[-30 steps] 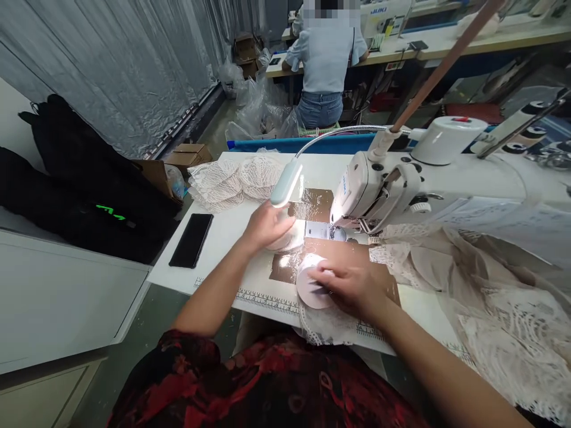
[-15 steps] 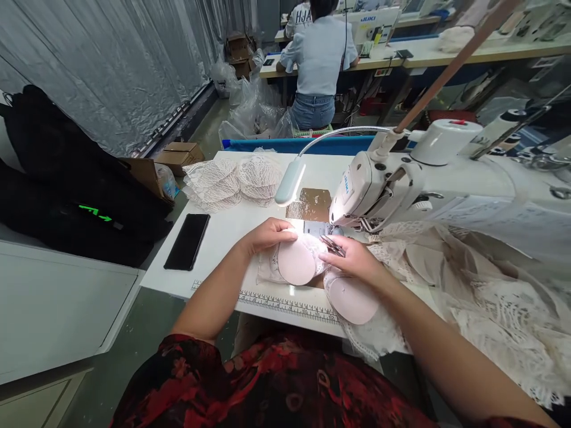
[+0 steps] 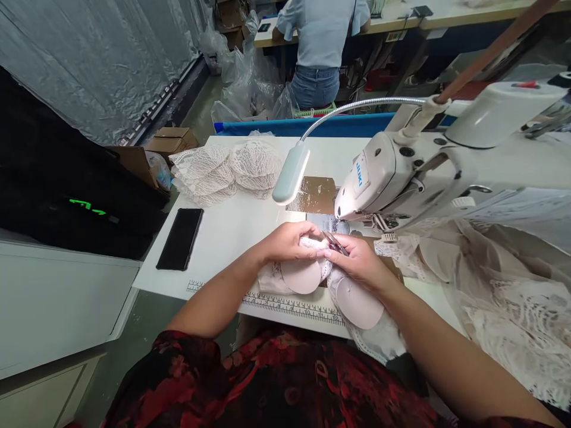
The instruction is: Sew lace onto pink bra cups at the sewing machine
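A pale pink, lace-edged bra cup lies by the sewing machine, its upper lace edge bunched up. My left hand is closed on that lace edge, thumb and fingers pinching it. Metal thread snips sit in my right hand, their tips pointing up and left; its thumb meets the lace beside my left fingertips. Whether the blades touch the fabric, I cannot tell. A second pink cup, joined with lace, hangs over the table's front edge below my right wrist.
Stacked lace pieces and a black phone lie on the left of the white table. A lamp hangs over the middle. Lace garments pile up at right. Across the blue cloth sits a co-worker.
My left hand has moved right, gathering the cup's upper lace edge close to my right hand. The snips stay in my right hand. The head view has tilted down and come nearer.
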`<state>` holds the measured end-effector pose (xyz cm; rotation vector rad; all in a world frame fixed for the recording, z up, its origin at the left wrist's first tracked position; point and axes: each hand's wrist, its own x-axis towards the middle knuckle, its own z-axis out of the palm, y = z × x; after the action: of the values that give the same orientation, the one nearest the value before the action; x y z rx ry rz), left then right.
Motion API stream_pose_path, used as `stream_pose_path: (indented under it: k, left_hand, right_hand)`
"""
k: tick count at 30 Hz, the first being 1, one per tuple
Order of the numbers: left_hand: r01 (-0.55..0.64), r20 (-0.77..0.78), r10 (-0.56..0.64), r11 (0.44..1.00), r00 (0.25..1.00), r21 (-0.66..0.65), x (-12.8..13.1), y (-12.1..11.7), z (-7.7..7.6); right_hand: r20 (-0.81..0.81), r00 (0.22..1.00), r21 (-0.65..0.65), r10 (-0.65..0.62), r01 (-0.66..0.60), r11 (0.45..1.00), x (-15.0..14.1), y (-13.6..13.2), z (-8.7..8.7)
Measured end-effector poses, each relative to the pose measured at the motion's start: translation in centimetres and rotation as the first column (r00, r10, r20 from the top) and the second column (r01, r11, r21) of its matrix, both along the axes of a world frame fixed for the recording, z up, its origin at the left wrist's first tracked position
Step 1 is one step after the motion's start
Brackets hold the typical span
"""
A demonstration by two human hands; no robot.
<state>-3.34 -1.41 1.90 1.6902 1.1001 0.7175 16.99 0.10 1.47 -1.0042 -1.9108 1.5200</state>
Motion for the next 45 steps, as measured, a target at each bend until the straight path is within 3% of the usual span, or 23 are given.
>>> stream_pose_path:
  k: [6,11,15,19,25,36,45]
  left_hand:
    - [0.075,0.151,-0.034,0.958,0.988,-0.276,-0.1,0.2,0.2]
    - [0.076,0.181,-0.009,0.926,0.983,-0.37,0.1,0.0,0.7]
    - [0.031,0.192,0.047,0.923,0.98,-0.383,0.3,0.0,0.8]
    - [0.0,0.171,0.073,0.921,0.983,-0.39,0.4,0.0,0.5]
    - [0.025,0.149,0.041,0.911,0.988,-0.412,0.4,0.1,0.1]
    - [0.075,0.171,-0.005,0.912,0.985,-0.403,0.2,0.0,0.8]
    - [0.088,0.149,-0.031,0.918,0.988,-0.388,0.1,0.1,-0.4]
  right_hand:
    - [0.063,0.998,0.069,0.003,-0.008,0.998,1.0,0.3,0.0]
    - [0.085,0.996,-0.01,0.015,-0.015,1.0,2.4,0.8,-0.2]
    - [0.131,0.991,-0.001,0.001,-0.001,1.0,2.5,0.9,-0.1]
    - [0.107,0.992,0.016,0.063,-0.065,0.998,1.9,0.8,0.3]
    - [0.152,0.985,0.159,0.085,-0.11,0.981,1.1,0.6,1.0]
    - [0.104,0.993,0.149,0.054,-0.07,0.986,1.7,0.7,0.2]
    - [0.161,0.983,0.228,0.087,-0.123,0.966,1.0,0.7,0.8]
